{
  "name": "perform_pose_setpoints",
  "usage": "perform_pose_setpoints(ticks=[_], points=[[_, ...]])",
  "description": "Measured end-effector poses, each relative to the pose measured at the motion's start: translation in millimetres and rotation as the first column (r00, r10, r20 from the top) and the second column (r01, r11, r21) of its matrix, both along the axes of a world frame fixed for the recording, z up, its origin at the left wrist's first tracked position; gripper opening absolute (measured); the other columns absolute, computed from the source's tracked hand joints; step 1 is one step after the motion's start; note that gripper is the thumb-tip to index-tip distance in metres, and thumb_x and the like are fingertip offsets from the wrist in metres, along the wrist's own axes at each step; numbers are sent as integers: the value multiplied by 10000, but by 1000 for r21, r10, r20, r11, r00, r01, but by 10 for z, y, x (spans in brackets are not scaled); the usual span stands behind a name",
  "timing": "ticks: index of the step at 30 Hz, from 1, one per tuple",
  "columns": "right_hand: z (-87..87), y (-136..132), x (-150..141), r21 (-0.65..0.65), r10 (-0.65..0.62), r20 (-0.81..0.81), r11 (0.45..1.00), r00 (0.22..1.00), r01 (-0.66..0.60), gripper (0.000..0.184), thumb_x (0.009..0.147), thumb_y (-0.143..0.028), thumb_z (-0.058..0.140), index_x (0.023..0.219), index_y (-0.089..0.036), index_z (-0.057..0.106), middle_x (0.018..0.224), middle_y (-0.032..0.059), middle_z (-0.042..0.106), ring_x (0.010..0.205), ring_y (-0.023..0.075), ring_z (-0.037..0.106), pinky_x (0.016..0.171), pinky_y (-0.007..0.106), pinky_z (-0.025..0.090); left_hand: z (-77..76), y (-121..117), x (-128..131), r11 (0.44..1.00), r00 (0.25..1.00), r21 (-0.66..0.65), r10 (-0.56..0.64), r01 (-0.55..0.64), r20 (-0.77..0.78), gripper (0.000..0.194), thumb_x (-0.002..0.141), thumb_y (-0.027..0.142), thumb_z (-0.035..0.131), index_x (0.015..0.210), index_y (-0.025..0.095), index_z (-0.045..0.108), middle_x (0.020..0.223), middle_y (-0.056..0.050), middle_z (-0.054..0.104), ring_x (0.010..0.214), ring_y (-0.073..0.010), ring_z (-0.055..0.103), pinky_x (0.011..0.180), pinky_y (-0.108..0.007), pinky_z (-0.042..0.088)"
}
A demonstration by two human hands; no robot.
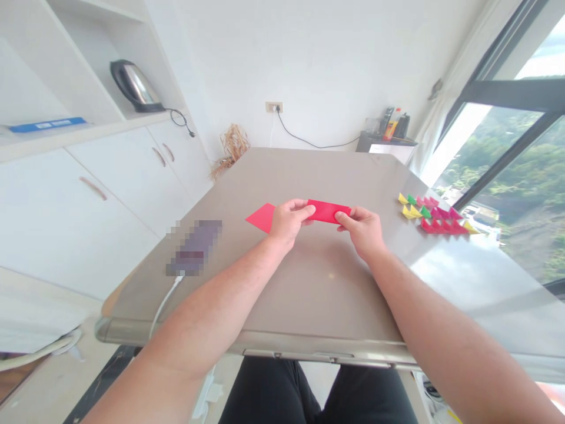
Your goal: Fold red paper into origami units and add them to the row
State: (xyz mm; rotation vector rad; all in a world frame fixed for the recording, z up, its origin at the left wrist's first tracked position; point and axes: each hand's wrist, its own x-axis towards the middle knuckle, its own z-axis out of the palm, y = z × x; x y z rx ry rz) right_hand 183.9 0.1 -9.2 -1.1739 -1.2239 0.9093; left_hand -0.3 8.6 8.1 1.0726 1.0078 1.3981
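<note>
Between my two hands is a red sheet of paper, folded into a long narrow strip and held over the table. My left hand pinches its left end, thumb on top and fingers beneath. At the right end, my right hand grips it the same way. Another piece of red paper lies on the table to the left, partly hidden behind my left hand. Over at the table's right side stand rows of small folded paper boats in red, pink, yellow, green and purple.
The grey-brown table fills the middle. A blurred-out flat device with a white cable lies at the left. Bottles stand on a small cabinet behind. A kettle sits on the left shelf, and windows are at the right.
</note>
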Motion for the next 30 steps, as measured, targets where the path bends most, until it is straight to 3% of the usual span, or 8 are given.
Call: perform_pose_setpoints(ticks=[12,30], points=[[53,-41,-12,-45,-11,16,999,1000,12,309,707,-447,813,646,-205,632,680,-9,658,631,161,643,625,306,492,-10,11,2,1000,999,16,25,-24,-29,241,679,344,833,820,178,731,915,-76,742,879,-223,696,815,-405,568],[29,-25,0,-26,-14,29,1000,999,15,320,708,-468,806,642,-210,630,665,-2,659,635,172,645,630,315,510,-20,10,15,999,999,21,33,-33,-13,211,686,329,826,801,179,731,882,-70,737,864,-218,699,837,-410,559]])
